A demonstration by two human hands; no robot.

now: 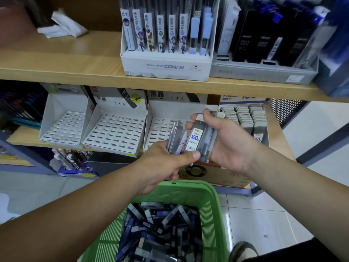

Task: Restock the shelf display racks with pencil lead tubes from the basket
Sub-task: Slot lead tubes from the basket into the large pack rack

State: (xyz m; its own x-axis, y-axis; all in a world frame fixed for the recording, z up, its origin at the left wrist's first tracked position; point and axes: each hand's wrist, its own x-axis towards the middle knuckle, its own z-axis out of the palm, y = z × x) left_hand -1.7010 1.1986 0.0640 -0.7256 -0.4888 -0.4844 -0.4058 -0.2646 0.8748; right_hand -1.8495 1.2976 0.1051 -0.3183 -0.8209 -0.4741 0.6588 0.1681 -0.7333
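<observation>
My left hand grips a few dark lead tubes, its thumb pressing a labelled "100" tube. My right hand grips a bundle of clear lead tubes beside them, in front of the lower shelf. Below, a green basket holds several loose tubes. White slotted display racks stand on the lower shelf: one at the left, one in the middle, one behind my hands; their visible slots are empty. A rack at the right is filled with tubes.
The upper shelf carries a white "Detective Conan" display box, a grey tray of black lead packs and white paper. A cardboard box and a small blue box sit near the floor. My shoe is beside the basket.
</observation>
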